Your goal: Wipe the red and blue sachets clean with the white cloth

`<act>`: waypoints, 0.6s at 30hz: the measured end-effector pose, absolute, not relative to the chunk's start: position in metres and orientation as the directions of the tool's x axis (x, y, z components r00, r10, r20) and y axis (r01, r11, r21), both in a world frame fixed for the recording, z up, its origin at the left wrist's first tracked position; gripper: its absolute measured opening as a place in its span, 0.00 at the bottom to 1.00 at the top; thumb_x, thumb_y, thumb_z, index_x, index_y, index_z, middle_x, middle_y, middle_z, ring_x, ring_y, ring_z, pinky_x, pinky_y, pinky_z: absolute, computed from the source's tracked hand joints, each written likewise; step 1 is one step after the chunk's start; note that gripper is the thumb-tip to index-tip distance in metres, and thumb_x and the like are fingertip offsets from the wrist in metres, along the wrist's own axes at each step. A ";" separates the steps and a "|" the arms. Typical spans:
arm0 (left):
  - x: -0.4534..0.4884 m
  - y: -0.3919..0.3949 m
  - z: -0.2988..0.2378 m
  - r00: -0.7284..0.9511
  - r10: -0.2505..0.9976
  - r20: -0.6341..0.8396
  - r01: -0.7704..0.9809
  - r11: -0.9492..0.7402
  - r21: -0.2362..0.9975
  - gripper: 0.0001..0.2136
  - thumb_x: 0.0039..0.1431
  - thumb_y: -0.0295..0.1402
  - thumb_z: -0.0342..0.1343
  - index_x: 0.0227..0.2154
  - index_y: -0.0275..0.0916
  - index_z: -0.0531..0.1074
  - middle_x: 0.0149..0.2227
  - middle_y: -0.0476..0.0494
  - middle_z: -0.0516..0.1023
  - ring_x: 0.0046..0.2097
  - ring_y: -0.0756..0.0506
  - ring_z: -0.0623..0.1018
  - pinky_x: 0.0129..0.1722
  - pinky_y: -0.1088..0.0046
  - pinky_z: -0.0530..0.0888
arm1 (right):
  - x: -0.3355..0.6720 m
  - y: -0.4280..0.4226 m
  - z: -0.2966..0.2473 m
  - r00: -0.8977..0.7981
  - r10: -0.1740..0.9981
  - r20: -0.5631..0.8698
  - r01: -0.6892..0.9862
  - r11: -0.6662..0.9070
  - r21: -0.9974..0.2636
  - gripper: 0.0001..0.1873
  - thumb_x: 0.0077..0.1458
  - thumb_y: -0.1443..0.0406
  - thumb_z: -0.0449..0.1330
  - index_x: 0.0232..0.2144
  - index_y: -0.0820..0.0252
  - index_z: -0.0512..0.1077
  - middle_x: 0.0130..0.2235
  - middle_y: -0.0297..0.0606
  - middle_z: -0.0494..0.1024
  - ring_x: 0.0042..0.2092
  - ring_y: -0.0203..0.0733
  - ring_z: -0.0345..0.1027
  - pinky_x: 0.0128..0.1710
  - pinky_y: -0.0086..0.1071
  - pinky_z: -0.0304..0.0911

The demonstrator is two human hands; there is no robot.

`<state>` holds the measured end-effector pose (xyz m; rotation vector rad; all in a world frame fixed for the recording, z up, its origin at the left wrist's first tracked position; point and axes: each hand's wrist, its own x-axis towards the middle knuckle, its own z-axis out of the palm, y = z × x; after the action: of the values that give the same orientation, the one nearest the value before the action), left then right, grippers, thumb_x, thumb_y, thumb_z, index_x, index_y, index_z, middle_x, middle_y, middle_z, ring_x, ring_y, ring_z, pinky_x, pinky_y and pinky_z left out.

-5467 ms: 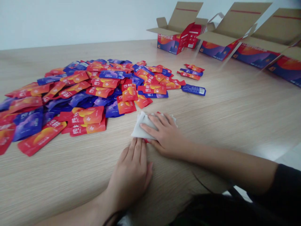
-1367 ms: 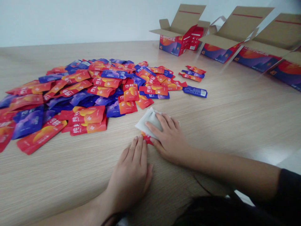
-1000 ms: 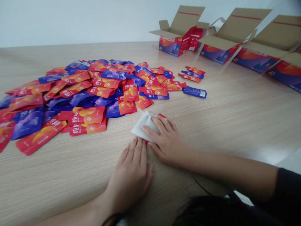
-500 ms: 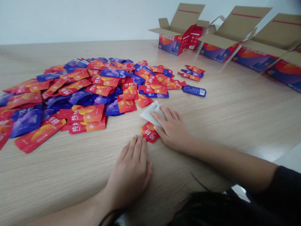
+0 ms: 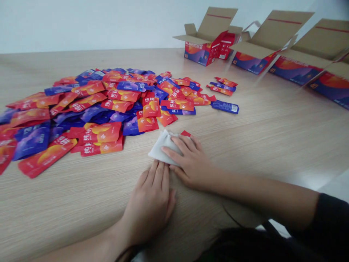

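Note:
My right hand (image 5: 191,160) lies over a folded white cloth (image 5: 160,146) and presses it onto the tabletop, its fingers bent over the cloth. Beneath the cloth is a red pouch (image 5: 186,133); just a red corner shows past my knuckles, and the rest is covered. My left hand (image 5: 152,198) rests palm down with its fingers stretched out side by side. Its fingertips meet the cloth's near edge, where the pouch's end is hidden from sight. Left of and beyond both hands spreads a heap of red-orange and blue-purple pouches (image 5: 120,96).
Several open cartons (image 5: 200,52) printed in blue and red stand along the back right, flaps up. Between them and the heap lie a few small pouches (image 5: 222,87) and one blue pouch (image 5: 225,106), back side up. All rest on a pale wood-grain table (image 5: 259,142).
My right hand has slid the white cloth leftward and closer to me, over the red pouch that was showing before. The left hand has stayed nearly in place.

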<state>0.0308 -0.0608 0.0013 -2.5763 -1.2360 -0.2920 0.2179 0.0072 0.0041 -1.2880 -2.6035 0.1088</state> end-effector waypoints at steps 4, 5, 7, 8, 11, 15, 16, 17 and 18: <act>0.031 -0.061 0.002 0.612 0.736 0.289 0.788 -0.597 -0.148 0.24 0.60 0.32 0.44 0.52 0.18 0.71 0.56 0.19 0.71 0.56 0.29 0.74 0.48 0.55 0.76 | 0.221 0.013 0.006 -0.445 0.879 0.171 0.864 0.472 -0.176 0.28 0.65 0.56 0.47 0.65 0.57 0.59 0.67 0.52 0.56 0.65 0.57 0.49 0.62 0.54 0.44; 0.031 -0.061 0.002 0.612 0.736 0.289 0.789 -0.596 -0.150 0.25 0.60 0.32 0.44 0.53 0.18 0.71 0.56 0.18 0.71 0.56 0.29 0.74 0.49 0.55 0.76 | 0.221 0.013 0.006 -0.406 0.897 0.174 0.885 0.433 -0.172 0.28 0.65 0.57 0.47 0.65 0.57 0.59 0.66 0.53 0.56 0.64 0.59 0.50 0.61 0.55 0.45; 0.031 -0.062 0.002 0.609 0.740 0.285 0.791 -0.593 -0.151 0.24 0.60 0.32 0.45 0.52 0.17 0.71 0.56 0.18 0.71 0.56 0.29 0.74 0.49 0.55 0.75 | 0.220 0.012 0.005 -0.434 0.883 0.181 0.873 0.462 -0.160 0.28 0.65 0.57 0.48 0.65 0.56 0.59 0.66 0.54 0.55 0.65 0.61 0.48 0.60 0.56 0.45; 0.031 -0.062 0.002 0.607 0.742 0.283 0.792 -0.591 -0.150 0.24 0.60 0.32 0.45 0.52 0.17 0.71 0.56 0.18 0.71 0.56 0.29 0.74 0.49 0.55 0.75 | 0.219 0.010 0.005 -0.494 0.851 0.179 0.840 0.520 -0.156 0.28 0.65 0.57 0.48 0.65 0.54 0.59 0.67 0.52 0.55 0.65 0.61 0.47 0.61 0.57 0.44; 0.031 -0.062 0.001 0.602 0.749 0.278 0.797 -0.586 -0.149 0.24 0.60 0.33 0.44 0.52 0.18 0.71 0.55 0.19 0.72 0.56 0.30 0.74 0.49 0.55 0.75 | 0.217 0.009 0.005 -0.595 0.785 0.169 0.769 0.618 -0.165 0.28 0.64 0.56 0.49 0.64 0.52 0.59 0.67 0.49 0.55 0.67 0.58 0.45 0.63 0.55 0.41; 0.031 -0.061 0.001 0.616 0.737 0.278 0.787 -0.590 -0.179 0.25 0.60 0.33 0.44 0.53 0.18 0.70 0.56 0.19 0.71 0.56 0.30 0.74 0.49 0.56 0.76 | 0.220 0.013 0.004 -0.422 0.888 0.181 0.876 0.451 -0.173 0.28 0.65 0.57 0.47 0.65 0.57 0.58 0.66 0.53 0.55 0.65 0.59 0.48 0.61 0.55 0.45; 0.031 -0.061 0.000 0.618 0.734 0.282 0.785 -0.591 -0.183 0.25 0.60 0.33 0.44 0.53 0.18 0.70 0.56 0.19 0.71 0.56 0.30 0.74 0.49 0.55 0.76 | 0.220 0.013 0.004 -0.418 0.889 0.186 0.877 0.449 -0.170 0.28 0.65 0.58 0.47 0.65 0.56 0.59 0.66 0.54 0.55 0.65 0.60 0.48 0.61 0.56 0.45; 0.031 -0.061 0.000 0.618 0.732 0.287 0.785 -0.592 -0.182 0.25 0.60 0.33 0.44 0.52 0.18 0.70 0.55 0.19 0.72 0.56 0.30 0.75 0.48 0.55 0.76 | 0.220 0.012 0.005 -0.454 0.871 0.188 0.860 0.484 -0.165 0.28 0.65 0.57 0.48 0.65 0.55 0.59 0.67 0.53 0.55 0.65 0.61 0.47 0.61 0.57 0.45; 0.031 -0.061 0.000 0.617 0.730 0.294 0.786 -0.593 -0.177 0.24 0.60 0.33 0.44 0.52 0.18 0.70 0.55 0.19 0.72 0.55 0.30 0.75 0.48 0.55 0.76 | 0.220 0.011 0.005 -0.514 0.838 0.184 0.825 0.542 -0.162 0.28 0.65 0.56 0.48 0.65 0.54 0.59 0.67 0.52 0.55 0.66 0.61 0.46 0.61 0.57 0.44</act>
<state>0.0305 -0.0608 0.0002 -2.5554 -1.2306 -0.2751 0.2196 0.0114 0.0046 -1.3963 -2.5401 0.0779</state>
